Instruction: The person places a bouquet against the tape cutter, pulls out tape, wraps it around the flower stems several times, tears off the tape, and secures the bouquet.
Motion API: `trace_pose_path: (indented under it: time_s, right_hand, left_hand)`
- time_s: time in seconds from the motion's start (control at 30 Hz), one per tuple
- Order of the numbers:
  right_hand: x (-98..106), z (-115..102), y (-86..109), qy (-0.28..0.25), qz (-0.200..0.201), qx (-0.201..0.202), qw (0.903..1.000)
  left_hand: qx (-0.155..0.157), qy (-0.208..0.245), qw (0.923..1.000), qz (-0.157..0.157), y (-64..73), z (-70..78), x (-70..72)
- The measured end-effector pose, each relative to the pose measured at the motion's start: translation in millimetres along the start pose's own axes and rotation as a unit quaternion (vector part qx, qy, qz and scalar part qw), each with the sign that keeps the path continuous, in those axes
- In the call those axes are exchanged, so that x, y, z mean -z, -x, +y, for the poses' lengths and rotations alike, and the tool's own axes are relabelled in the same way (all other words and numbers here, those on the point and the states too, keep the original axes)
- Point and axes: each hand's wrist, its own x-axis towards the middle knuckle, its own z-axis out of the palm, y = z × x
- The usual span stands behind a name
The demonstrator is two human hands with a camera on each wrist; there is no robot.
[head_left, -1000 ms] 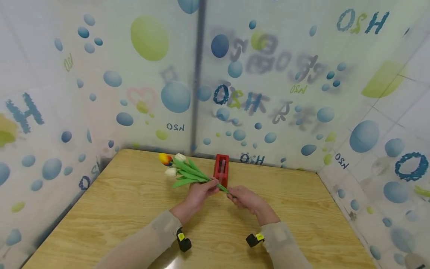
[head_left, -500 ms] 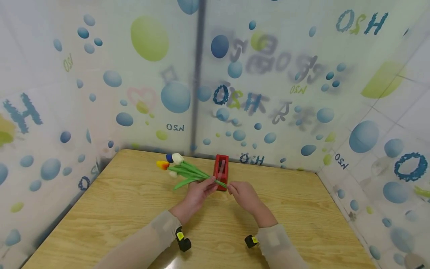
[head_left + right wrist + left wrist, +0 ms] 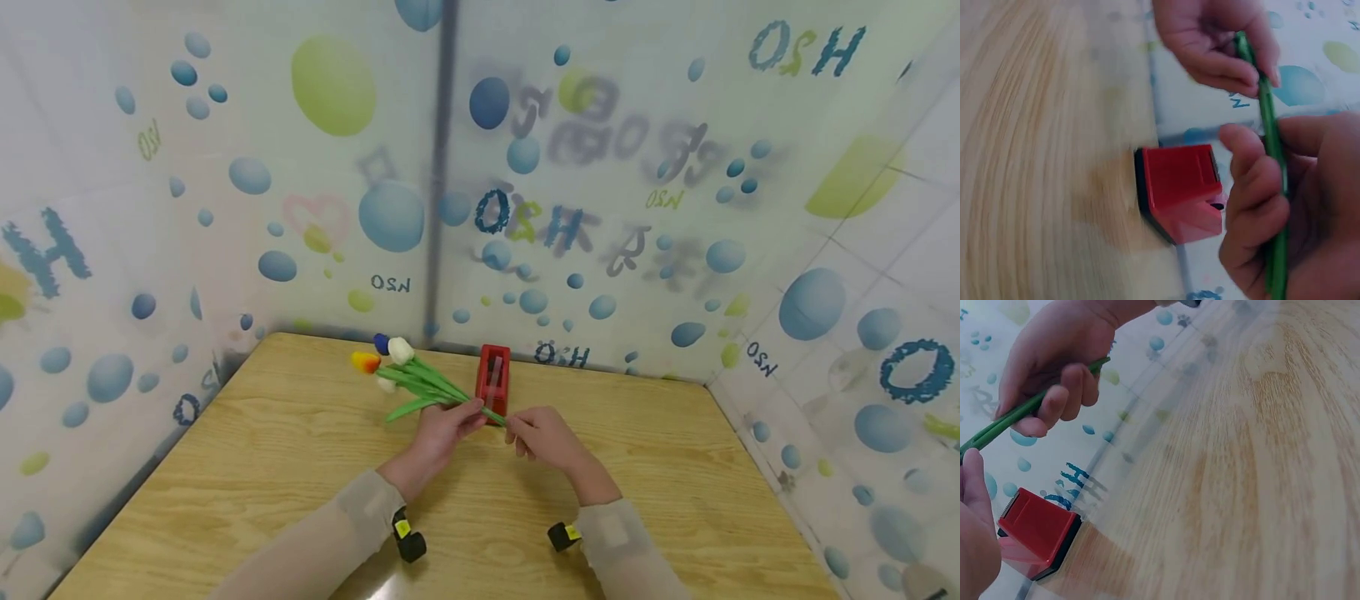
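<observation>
A bunch of tulips [image 3: 427,385] with white, dark blue and orange-yellow heads lies across both hands, heads pointing to the far left. My left hand [image 3: 442,432] pinches the green stems partway along, thumb on top. The right hand [image 3: 553,440] grips their lower end; its fingers curl round the stems [image 3: 1272,140] in the right wrist view. A red tape dispenser [image 3: 484,379] with a toothed cutting edge stands just behind the stems, partly covered by them and the left hand. In the left wrist view the dispenser [image 3: 1041,528] shows below the stems [image 3: 1000,428].
The wooden table [image 3: 300,467] runs back to a wall curtain [image 3: 337,250] printed with blue and green dots. More printed wall stands close on the left and right. A black wrist camera [image 3: 409,542] sits at the left sleeve, another black camera [image 3: 561,537] at the right.
The right hand has turned so that more of its back faces up. The tulip heads have rotated slightly, bringing the blue one out beside the upper white one. The left hand stays nearly in place.
</observation>
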Motion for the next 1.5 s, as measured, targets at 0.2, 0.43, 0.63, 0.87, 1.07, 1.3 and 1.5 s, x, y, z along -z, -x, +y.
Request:
trace_pose_path:
  time_s: [0.2,0.43,0.63,0.87,1.07,1.3,1.5]
  right_hand:
    - [4,6,2.3,-0.183,-0.085,-0.104,0.9739]
    - [6,11,1.7,-0.276,-0.142,-0.143,0.9397]
    - [7,11,0.3,-0.306,-0.163,-0.140,0.9273]
    - [6,12,-1.4,-0.327,-0.159,-0.137,0.9213]
    - [3,9,-2.4,-0.242,-0.111,-0.078,0.9608]
    - [1,5,-3.2,0.068,0.018,0.058,0.9959]
    - [-1,6,-4.2,0.189,0.053,0.093,0.9762]
  left_hand:
    - [-0.012,-0.013,0.9996,-0.023,1.0,0.3,-0.7]
    - [-0.013,-0.023,0.9990,-0.035,0.5,-0.6,1.5]
    - [-0.005,-0.018,0.9993,-0.033,-0.1,-0.1,2.0]
    - [-0.011,-0.013,0.9994,-0.029,-0.1,1.2,0.8]
    - [-0.009,0.011,0.9996,-0.024,1.0,2.1,-0.3]
    - [0.010,0.022,0.9996,-0.017,3.4,4.3,-1.4]
    - [0.010,0.024,0.9997,-0.003,2.2,3.0,-1.3]
